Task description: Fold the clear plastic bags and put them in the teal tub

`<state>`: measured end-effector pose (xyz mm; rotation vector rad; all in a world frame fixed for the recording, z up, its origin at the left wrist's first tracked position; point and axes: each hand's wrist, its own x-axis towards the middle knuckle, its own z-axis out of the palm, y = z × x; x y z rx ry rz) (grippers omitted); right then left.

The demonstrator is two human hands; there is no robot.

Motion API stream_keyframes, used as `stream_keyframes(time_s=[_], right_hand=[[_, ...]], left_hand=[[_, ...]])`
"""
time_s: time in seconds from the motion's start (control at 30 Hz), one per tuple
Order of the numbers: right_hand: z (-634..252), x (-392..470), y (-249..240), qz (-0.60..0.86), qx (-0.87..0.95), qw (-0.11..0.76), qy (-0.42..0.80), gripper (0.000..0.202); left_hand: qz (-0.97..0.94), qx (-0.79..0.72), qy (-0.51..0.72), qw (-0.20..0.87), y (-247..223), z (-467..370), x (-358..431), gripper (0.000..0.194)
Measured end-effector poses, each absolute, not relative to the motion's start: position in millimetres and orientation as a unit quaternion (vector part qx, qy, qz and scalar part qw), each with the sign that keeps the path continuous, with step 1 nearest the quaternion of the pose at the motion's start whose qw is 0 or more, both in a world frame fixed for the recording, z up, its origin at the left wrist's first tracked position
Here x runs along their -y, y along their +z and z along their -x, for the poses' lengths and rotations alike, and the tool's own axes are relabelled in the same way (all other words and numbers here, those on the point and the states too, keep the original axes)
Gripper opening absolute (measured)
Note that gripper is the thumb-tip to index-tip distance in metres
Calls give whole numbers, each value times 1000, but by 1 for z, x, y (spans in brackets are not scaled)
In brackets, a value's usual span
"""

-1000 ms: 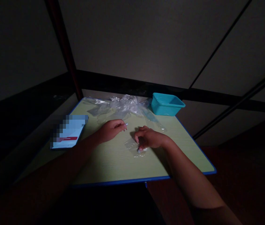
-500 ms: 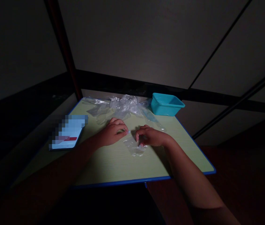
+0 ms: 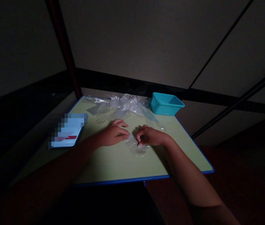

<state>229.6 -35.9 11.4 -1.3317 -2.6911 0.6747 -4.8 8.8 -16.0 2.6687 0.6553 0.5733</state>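
A small clear plastic bag [image 3: 135, 150] lies on the light yellow-green table top [image 3: 113, 165], between and just below my hands. My left hand [image 3: 113, 133] rests at the bag's upper left, thumb and fingers apart, with the thumb tip at the bag's edge. Curled over the bag's upper right side, my right hand [image 3: 149, 136] has its thumb and index finger pressed together on the plastic. Part of the bag is covered by the right fingers.
Crumpled clear plastic bags [image 3: 127, 106] are spread along the table's back edge. A turquoise plastic basket [image 3: 166, 107] stands at the back right corner. On the left lies a phone or tablet [image 3: 68, 132] with a lit, partly blurred screen. Wall panels rise behind the table.
My left thumb has moved slightly down and right, away from the index finger, opening the hand. The right hand stays nearly in place, its fingertips shifted a little.
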Motion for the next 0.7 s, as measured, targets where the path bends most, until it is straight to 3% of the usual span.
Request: stream_keyframes(time_s=[0.7], right_hand=[[-229, 34, 14, 426, 869, 115, 224, 7]], left_hand=[[-936, -256, 154, 185, -13, 5, -5, 24]])
